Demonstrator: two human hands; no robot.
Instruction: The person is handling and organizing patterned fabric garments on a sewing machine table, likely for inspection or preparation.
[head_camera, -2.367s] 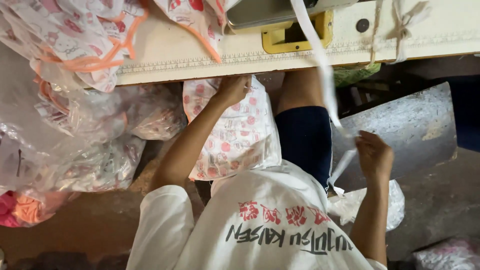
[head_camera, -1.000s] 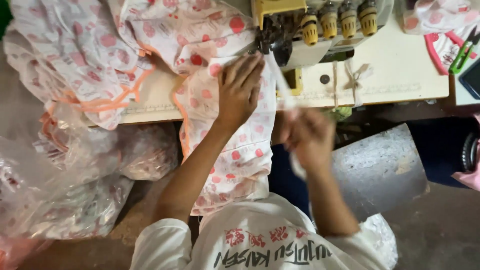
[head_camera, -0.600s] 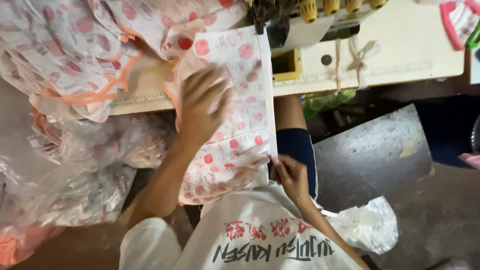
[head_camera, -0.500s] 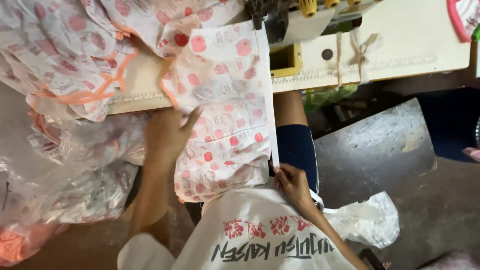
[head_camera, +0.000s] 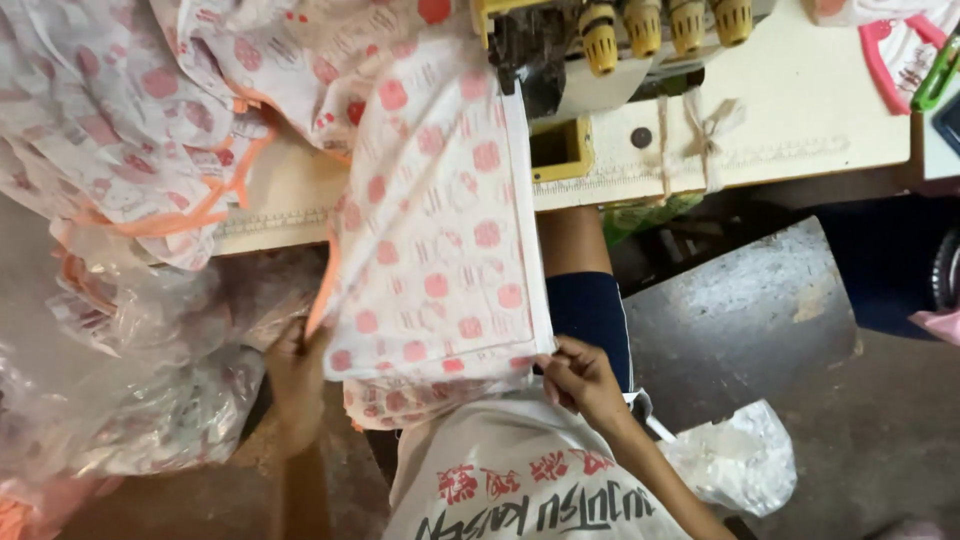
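Fabric panel (head_camera: 435, 230), white with red spots and a white bound edge, is hanging from the sewing machine (head_camera: 600, 45) over the front of the tabletop (head_camera: 800, 110) and down to the person's lap. Right hand (head_camera: 580, 378) is pinching the panel's lower right corner, fingers closed together on the bound edge. Left hand (head_camera: 295, 365) is gripping the lower left edge, where an orange trim is running; its fingers are curling on the cloth, partly hidden behind it. More of the same spotted cloth (head_camera: 130, 120) is lying heaped on the tabletop to the left. Clear plastic bags (head_camera: 150, 400) of cloth are sitting below that heap. Crumpled plastic bag (head_camera: 735, 455) is lying on the floor, well apart.
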